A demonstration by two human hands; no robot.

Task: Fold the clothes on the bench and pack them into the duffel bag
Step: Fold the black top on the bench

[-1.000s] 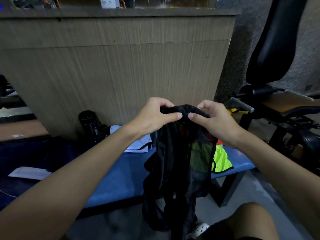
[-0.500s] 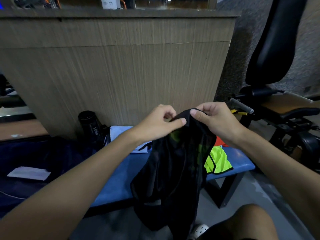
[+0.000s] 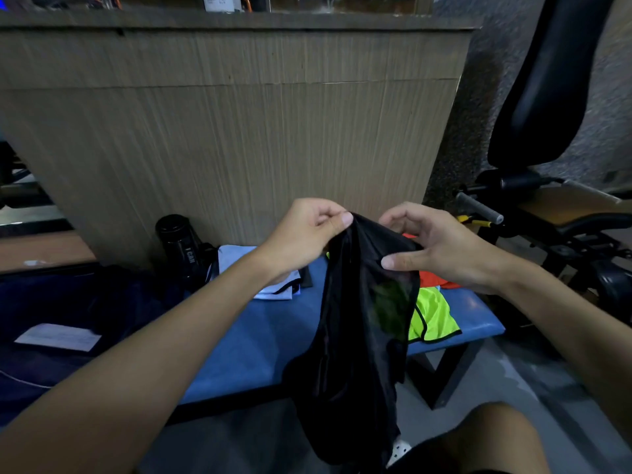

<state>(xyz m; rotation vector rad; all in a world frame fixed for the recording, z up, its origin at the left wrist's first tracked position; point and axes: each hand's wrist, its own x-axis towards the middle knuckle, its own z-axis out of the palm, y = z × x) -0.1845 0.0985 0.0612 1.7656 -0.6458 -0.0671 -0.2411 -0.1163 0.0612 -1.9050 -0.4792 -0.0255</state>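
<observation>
— Over the blue table (image 3: 260, 336), what do the hands hold?
— A sheer black garment (image 3: 359, 336). The left hand (image 3: 307, 234) pinches its top edge between thumb and forefinger. The right hand (image 3: 441, 248) grips the edge close by, thumb on the front (its fingers curl behind the cloth). The hands are near each other, not touching.
— And the cloth?
— It hangs down past the table's near edge.
— Other clothes?
— A neon yellow garment (image 3: 434, 316) and an orange garment (image 3: 434, 280) lie at the table's right end, and a folded pale blue garment (image 3: 239, 261) lies beside a black bottle (image 3: 178, 241).
</observation>
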